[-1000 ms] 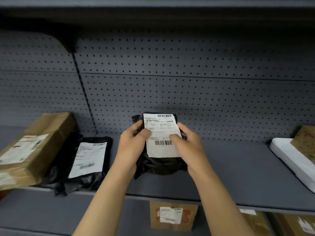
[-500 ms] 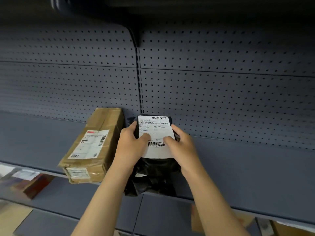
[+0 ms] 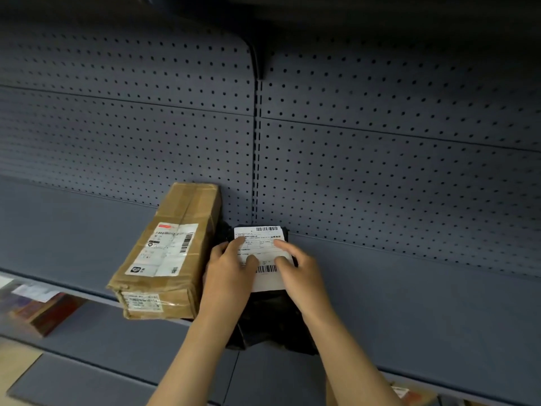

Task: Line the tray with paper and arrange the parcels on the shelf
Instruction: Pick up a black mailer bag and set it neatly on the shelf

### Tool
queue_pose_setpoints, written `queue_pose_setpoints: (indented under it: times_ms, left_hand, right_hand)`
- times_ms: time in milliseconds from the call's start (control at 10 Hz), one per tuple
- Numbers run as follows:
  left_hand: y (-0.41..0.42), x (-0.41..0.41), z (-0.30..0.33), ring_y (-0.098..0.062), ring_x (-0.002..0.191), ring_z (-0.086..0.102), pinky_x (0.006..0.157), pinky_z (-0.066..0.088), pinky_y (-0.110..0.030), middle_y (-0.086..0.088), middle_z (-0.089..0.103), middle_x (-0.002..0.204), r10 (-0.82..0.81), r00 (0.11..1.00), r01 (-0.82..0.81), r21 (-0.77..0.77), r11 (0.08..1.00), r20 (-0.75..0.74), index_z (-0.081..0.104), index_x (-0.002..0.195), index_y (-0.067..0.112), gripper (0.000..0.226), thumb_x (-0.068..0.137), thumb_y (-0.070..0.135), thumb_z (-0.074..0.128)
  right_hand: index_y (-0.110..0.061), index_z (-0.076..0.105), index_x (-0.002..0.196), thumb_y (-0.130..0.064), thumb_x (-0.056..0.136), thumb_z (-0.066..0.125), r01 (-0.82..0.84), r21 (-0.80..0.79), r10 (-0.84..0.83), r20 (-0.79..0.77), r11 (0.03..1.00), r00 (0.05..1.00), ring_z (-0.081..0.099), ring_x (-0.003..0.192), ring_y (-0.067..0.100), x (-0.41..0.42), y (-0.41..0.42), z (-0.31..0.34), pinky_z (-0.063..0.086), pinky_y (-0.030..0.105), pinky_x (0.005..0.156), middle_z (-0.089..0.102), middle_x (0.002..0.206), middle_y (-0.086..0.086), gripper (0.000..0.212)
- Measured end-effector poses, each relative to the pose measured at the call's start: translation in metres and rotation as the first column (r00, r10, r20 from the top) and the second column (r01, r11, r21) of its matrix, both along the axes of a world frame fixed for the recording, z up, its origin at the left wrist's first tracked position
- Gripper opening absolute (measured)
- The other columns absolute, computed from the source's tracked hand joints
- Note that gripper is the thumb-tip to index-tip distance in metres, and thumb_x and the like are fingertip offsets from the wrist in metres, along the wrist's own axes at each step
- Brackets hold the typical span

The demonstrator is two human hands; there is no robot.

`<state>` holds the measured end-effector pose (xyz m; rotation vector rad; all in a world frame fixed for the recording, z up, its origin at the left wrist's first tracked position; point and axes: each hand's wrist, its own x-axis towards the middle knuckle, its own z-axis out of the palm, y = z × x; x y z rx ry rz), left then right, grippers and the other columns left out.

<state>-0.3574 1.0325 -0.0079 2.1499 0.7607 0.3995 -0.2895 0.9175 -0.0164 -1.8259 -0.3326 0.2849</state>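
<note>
A black plastic parcel (image 3: 272, 317) with a white shipping label (image 3: 265, 237) lies on the grey shelf (image 3: 424, 303), its near end hanging over the front edge. Another black bag beneath it is mostly hidden. My left hand (image 3: 228, 271) rests on its left side, thumb and forefinger pressed on the label. My right hand (image 3: 301, 273) lies on its right side, fingers on the label too. A long brown cardboard box (image 3: 169, 253) with labels stands on the shelf, touching the parcel's left side. No tray or paper is in view.
A perforated grey back panel (image 3: 380, 171) closes the shelf behind. The shelf stretches bare to the right and to the far left. A reddish box (image 3: 44, 312) sits on the lower shelf at left, and part of another parcel (image 3: 409, 394) shows at bottom right.
Both hands carried the black parcel left along the shelf and lowered it beside the brown box. My fingers now lie flatter on the label.
</note>
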Motion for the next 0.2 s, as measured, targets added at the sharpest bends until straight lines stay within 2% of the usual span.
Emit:
queue_pose_setpoints:
  times_ms: [100, 200]
  left_hand:
    - [-0.0038, -0.0007, 0.0009, -0.029, 0.14, 0.045, 0.108, 0.042, -0.04, -0.01, 0.036, 0.16, 0.001, 1.0, 0.001, 0.088, 0.996, -0.022, 0.048, 0.152, 0.022, 0.053, 0.1, 0.03, 0.055]
    - [-0.0067, -0.003, 0.0054, -0.029, 0.14, 0.045, 0.102, 0.046, -0.04, -0.007, 0.04, 0.157, 0.033, 0.994, -0.06, 0.288, 0.956, 0.1, 0.058, 0.144, 0.021, 0.046, 0.098, 0.024, 0.059]
  right_hand:
    - [-0.035, 0.063, 0.132, -0.015, 0.094, 0.05, -0.008, -0.016, 0.008, 0.001, 1.0, 1.0, 0.045, 0.039, -0.002, 0.0029, -0.0026, -0.0019, 0.035, 0.007, 0.047, 0.071, 0.121, 0.0, 0.045]
    - [-0.037, 0.062, 0.133, -0.025, 0.097, 0.053, -0.037, -0.015, 0.037, 0.043, 0.999, 0.998, 0.055, 0.078, -0.008, 0.002, -0.0066, 0.0023, 0.043, 0.015, 0.079, 0.063, 0.136, -0.01, 0.038]
